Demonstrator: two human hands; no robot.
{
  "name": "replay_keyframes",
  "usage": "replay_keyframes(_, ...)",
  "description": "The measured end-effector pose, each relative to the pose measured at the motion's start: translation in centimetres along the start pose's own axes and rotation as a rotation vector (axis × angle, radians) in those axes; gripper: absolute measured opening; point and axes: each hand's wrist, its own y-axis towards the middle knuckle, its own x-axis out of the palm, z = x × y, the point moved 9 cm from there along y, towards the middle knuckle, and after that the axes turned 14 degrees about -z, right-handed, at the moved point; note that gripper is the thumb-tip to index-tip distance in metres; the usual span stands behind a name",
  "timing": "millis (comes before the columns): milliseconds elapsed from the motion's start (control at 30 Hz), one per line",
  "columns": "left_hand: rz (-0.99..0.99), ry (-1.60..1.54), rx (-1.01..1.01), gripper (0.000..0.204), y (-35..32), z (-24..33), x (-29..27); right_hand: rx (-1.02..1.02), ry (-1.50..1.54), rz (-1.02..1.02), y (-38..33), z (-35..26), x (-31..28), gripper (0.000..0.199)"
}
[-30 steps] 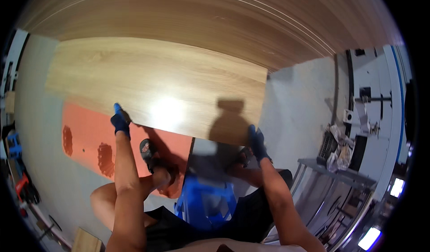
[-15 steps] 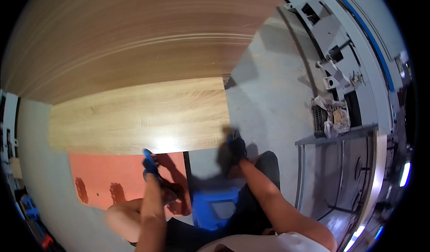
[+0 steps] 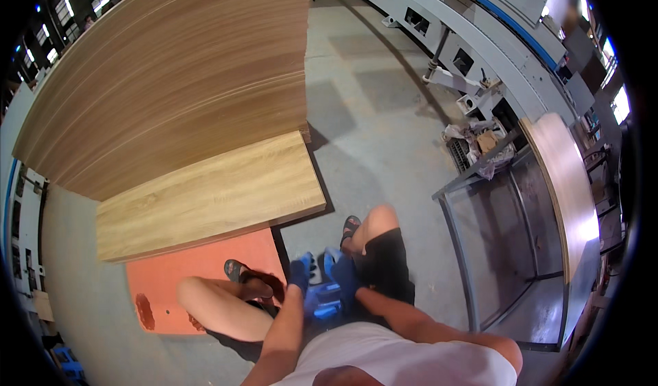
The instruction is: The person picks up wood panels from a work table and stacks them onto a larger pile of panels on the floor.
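Wood-grain boards pretty much fill the head view, which is the only view here: a tall stack of laminated panels [image 3: 178, 77] runs across the upper left, and one lighter oak-look board [image 3: 205, 197] lies flat right in front of it, its near edge overhanging an orange-red sheet [image 3: 171, 286] on the concrete floor [image 3: 370, 112]. Nobody's holding that board; it looks set down, both hands well clear of it. The person sits low, knees apart, sandalled feet on the floor, one beside the orange sheet. Both hands wear dark blue gloves and are down between the knees: the left hand [image 3: 299, 273] and right hand [image 3: 340, 269] are close together, just beside or on a blue and white object [image 3: 323, 302] partly hidden by the forearms. Can't tell if the fingers are closed on it or just resting, too small and blurry. Going by the layout, the board placement seems finished, and whatever involves the blue object looks barely started. Off to the right stands a grey metal frame table [image 3: 480, 249] with a wooden slab [image 3: 565, 187] leaning along it, plus a long grey machine [image 3: 493, 36] behind.
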Motion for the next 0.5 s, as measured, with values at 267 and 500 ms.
replay_keyframes(267, 0.039, -0.222, 0.194, 0.024, -0.1, 3.6, -5.4, -0.087, 0.088, -0.274, 2.4, 0.9, 0.7, 0.021)
replay_keyframes(500, -0.042, 0.112, 0.068, 0.025, -0.4, 2.0, 0.0, 0.134, 0.445, -0.484, 2.3, 3.7, 3.7, 0.026)
